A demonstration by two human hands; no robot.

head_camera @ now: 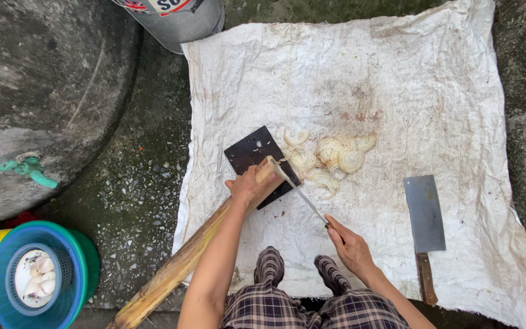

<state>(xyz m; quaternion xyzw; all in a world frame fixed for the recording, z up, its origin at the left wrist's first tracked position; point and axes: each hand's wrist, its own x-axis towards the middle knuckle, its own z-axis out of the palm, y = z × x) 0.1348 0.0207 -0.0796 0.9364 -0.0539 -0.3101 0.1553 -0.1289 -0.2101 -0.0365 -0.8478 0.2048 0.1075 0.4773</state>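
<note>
Right hand [351, 247] grips a knife [299, 192] slicing the stalk [184, 262] clasped by left hand [249, 186].

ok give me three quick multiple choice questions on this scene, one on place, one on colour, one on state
1. Where does the cleaver lie?
A. on the dark board
B. on the white cloth, right of the slices
C. in the basket

2. What colour is the basket?
A. blue
B. red
C. black

3. What does the right hand hold?
A. nothing
B. the stalk
C. a thin knife

Answers: 1 B, it rests on the cloth apart from the board. 2 A, its wall is blue. 3 C, it grips the knife while the left hand grips the stalk.
</note>
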